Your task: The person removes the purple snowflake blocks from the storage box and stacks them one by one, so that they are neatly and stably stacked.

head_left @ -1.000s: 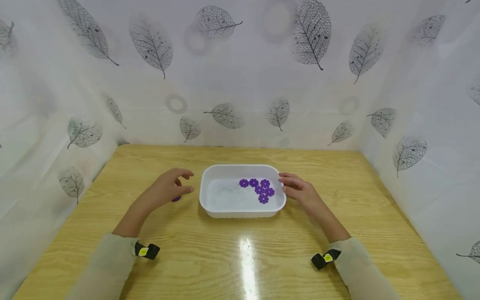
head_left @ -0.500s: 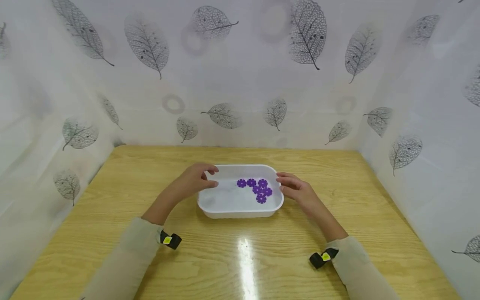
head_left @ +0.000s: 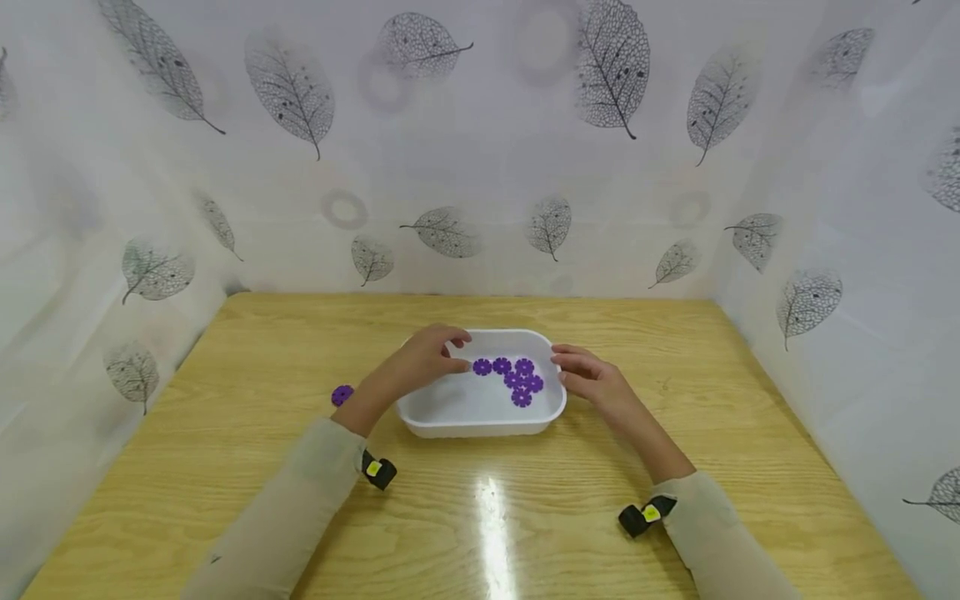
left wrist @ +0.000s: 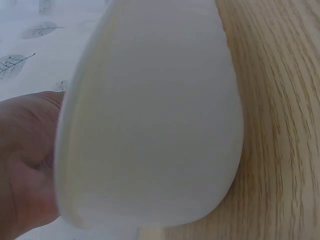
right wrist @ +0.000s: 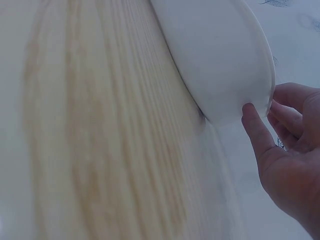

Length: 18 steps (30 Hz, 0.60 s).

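A white tray point(head_left: 480, 427) sits on the table with several purple flower-shaped discs point(head_left: 521, 382) in its right half. Over the tray's left half reaches my left hand point(head_left: 427, 360), its thumb and fingers apart with nothing visible between them, close to the leftmost disc. In the left wrist view the tray's outer wall point(left wrist: 150, 115) hides much of that hand. My right hand point(head_left: 596, 385) holds the tray's right end; the right wrist view has the thumb point(right wrist: 257, 127) against the outer wall and the fingers past the rim. Another purple disc point(head_left: 342, 395) lies on the table beside my left wrist.
The wooden table point(head_left: 480, 517) is bounded at the back and sides by white cloth point(head_left: 480, 150) printed with grey leaves. Black wrist cameras sit on both wrists. The tray's left half shows bare white floor.
My left hand has moved right, from beside the tray to over its inside, uncovering the purple disc on the table. My right hand has stayed at the tray's right end.
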{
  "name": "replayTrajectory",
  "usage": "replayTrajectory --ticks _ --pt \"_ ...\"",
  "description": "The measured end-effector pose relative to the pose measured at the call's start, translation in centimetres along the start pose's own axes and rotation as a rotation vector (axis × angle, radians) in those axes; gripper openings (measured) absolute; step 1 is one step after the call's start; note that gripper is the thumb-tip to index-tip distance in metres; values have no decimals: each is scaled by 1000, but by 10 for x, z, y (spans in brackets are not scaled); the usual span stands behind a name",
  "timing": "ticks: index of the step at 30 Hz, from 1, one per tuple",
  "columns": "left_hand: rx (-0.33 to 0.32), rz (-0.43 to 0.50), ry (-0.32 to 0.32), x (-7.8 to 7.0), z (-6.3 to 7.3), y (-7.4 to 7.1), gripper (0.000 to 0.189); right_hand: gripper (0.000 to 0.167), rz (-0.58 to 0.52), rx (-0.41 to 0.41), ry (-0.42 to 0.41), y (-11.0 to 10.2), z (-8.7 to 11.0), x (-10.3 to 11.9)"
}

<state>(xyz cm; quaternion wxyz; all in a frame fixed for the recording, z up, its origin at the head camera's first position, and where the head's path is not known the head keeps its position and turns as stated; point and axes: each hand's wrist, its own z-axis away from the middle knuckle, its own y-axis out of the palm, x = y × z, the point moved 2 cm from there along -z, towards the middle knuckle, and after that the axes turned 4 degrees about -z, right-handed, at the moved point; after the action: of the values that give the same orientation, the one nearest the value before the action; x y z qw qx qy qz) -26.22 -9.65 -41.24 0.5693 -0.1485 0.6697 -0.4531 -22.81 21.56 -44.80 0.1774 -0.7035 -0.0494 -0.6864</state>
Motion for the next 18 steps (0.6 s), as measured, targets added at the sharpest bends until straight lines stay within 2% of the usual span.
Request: replayTrajectory --ticks 7,14,18 --pt "25 -16 -33 -2 -13 13 49 40 6 -6 1 1 -1 -1" --pt "49 -53 21 -2 -24 28 45 40 -6 1 1 1 0 0" --pt "56 -67 23 -2 -30 34 43 41 -11 -1 -2 1 -1 -1"
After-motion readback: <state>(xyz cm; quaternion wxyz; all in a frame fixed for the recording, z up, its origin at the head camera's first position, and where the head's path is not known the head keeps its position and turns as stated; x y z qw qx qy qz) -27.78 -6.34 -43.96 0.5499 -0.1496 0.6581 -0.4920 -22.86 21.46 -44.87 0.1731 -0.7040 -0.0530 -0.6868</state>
